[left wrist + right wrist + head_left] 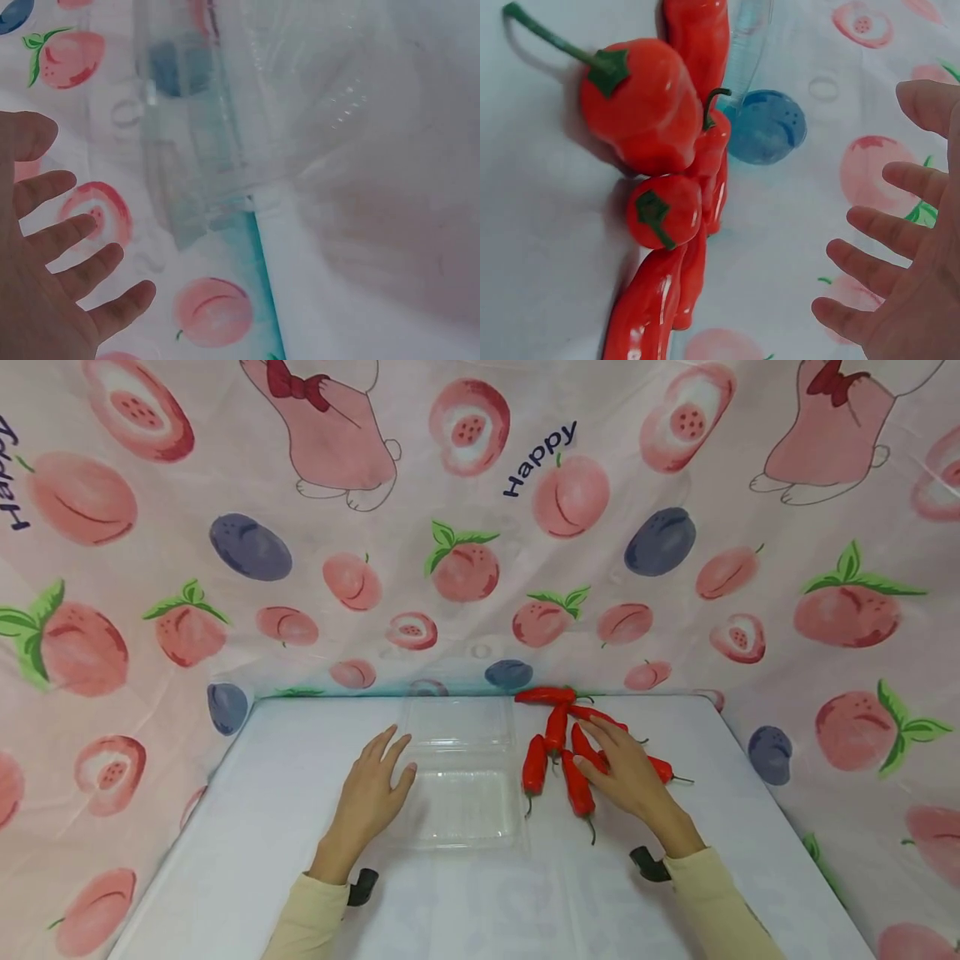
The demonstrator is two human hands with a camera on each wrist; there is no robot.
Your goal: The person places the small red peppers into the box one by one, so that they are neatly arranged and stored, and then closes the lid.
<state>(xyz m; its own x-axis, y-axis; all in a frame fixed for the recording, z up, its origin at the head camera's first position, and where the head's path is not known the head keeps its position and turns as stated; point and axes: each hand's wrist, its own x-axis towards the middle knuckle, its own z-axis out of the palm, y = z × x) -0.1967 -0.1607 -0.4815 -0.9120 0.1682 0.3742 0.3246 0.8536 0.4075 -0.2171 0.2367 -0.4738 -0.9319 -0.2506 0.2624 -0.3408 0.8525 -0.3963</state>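
A clear plastic clamshell box [465, 806] lies on the white table with its lid [457, 722] folded back toward the far wall. Beside its left edge hovers my left hand [371, 793], fingers spread and nothing in them. Several red chili peppers [579, 785] with green stems lie in a loose group right of the box. Over the right part of that group is my right hand [626, 768], its fingers extended and apart. In the right wrist view the peppers [641, 105] stand out to the left of the spread fingers. The left wrist view shows the left hand [52, 262] near the transparent plastic.
The white table [300, 760] ends at a fabric backdrop [480, 643] printed with peaches, plums and rabbits, which also rises along both sides. A black wrist camera mount [363, 887] sits by the left sleeve, and another black mount [649, 864] by the right.
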